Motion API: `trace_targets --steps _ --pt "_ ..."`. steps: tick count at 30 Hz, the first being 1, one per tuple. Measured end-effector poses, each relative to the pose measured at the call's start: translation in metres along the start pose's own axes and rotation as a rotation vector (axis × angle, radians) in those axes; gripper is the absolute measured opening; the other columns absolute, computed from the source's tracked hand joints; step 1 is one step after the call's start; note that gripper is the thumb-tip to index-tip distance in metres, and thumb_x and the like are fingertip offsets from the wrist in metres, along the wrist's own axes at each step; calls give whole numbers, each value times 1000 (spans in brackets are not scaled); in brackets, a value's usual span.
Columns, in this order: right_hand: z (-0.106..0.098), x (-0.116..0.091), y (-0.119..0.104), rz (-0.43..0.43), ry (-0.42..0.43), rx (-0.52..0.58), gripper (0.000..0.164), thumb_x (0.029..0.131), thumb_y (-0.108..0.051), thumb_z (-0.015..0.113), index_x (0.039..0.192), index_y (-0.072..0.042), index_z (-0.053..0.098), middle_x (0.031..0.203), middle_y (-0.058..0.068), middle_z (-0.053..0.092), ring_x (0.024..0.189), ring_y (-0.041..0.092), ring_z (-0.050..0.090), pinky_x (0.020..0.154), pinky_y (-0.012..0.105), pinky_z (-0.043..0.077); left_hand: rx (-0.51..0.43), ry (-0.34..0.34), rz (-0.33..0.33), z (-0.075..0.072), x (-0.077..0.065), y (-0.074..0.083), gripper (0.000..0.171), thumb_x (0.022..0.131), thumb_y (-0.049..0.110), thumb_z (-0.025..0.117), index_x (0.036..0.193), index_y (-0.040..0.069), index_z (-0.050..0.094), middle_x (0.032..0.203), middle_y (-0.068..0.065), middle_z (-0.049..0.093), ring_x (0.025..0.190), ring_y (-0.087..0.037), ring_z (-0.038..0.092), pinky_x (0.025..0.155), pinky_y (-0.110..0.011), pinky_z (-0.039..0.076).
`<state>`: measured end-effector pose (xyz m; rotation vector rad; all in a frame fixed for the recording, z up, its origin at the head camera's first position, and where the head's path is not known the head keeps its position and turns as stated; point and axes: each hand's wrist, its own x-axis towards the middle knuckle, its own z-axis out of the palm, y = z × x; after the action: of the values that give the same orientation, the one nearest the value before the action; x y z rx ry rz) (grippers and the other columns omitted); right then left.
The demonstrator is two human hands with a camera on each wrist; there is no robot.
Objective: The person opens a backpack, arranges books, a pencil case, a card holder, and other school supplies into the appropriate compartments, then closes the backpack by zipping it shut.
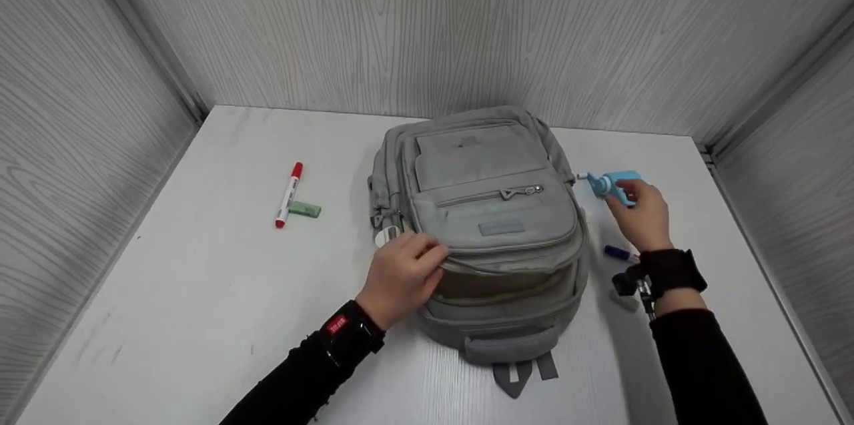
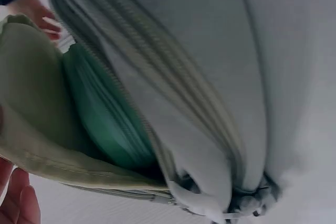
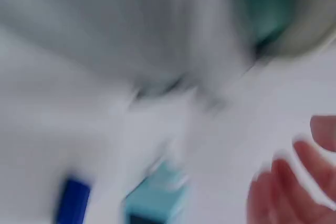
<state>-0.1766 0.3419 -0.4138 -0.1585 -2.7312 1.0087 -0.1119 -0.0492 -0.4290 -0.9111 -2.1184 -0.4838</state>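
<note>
A grey backpack (image 1: 497, 191) lies on the white table with its wide zipped opening towards me. My left hand (image 1: 403, 271) grips the opening's edge at its left corner. In the left wrist view, its fingers (image 2: 21, 203) curl at the tan lining (image 2: 31, 93), and green material (image 2: 105, 108) shows inside. My right hand (image 1: 640, 211) is at a light-blue bottle (image 1: 624, 179) with a narrow nozzle, right of the backpack. Its fingers (image 3: 286, 187) are spread and apart in the blurred right wrist view, with nothing visible between them.
A dark-blue-capped marker (image 1: 620, 253) and a small grey block (image 1: 624, 300) lie between the backpack and my right wrist. On the left, a red-capped marker (image 1: 289, 195) touches a green eraser (image 1: 305, 209). Pale wood-grain panels (image 1: 434, 31) stand around the table.
</note>
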Motion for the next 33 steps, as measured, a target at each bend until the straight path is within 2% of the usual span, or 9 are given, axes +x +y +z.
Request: trace_targets --steps 2,6,9,12,18,25,30,31,33 --pt "-1 12 17 78 -26 -67 52 97 -15 58 141 9 45 141 41 40 130 56 39 106 62 36 -20 16 -1 0 1 1 25 69 7 82 90 13 70 86 0 63 73 -17 60 64 -27 50" --pt "2 19 46 231 -128 -204 67 97 -24 56 155 -4 28 155 41 15 140 63 18 107 74 28 -90 12 -39 0 -1 2 20 72 5 80 88 12 69 87 -1 63 75 -16 61 67 -27 52" --pt "8 19 58 295 -197 -280 74 97 -32 54 159 -12 19 156 41 9 140 65 15 105 77 27 -121 8 -68 1 -3 3 19 73 4 78 87 12 68 88 -2 62 77 -16 62 68 -27 52" --pt "14 20 60 319 -181 -304 73 98 -35 54 158 -12 21 155 42 16 139 63 22 105 76 29 -139 9 -92 1 -6 4 19 73 4 79 86 12 68 88 -2 62 79 -16 62 68 -27 52" --pt "23 26 54 304 -31 -263 56 96 -26 57 144 0 44 134 40 46 121 53 47 100 65 41 -163 11 -139 0 -4 4 18 74 2 77 85 11 66 90 -4 62 78 -15 62 68 -26 52" --pt "8 18 41 209 59 -177 46 96 -20 58 135 4 57 123 35 57 112 47 50 99 58 41 -183 -7 -207 -4 3 7 13 80 2 70 86 10 62 90 -5 58 72 -13 56 62 -25 48" --pt "-18 -14 19 73 122 -121 41 94 -19 62 129 1 64 111 32 63 96 41 58 81 43 45 -199 -12 -284 -10 14 9 9 83 2 68 87 7 61 87 -6 56 70 -15 53 63 -28 48" --pt "-24 -24 15 60 125 -119 41 93 -19 64 129 0 65 110 32 64 92 37 59 77 38 44 -205 -12 -300 -11 15 9 7 85 3 66 87 6 61 87 -7 56 70 -15 53 64 -28 48" --pt "-36 -47 6 54 132 -122 41 92 -22 66 128 -2 66 108 29 64 84 16 59 73 24 41 -209 -14 -329 -13 18 10 4 88 3 64 89 6 62 88 -8 57 71 -15 54 66 -29 49"
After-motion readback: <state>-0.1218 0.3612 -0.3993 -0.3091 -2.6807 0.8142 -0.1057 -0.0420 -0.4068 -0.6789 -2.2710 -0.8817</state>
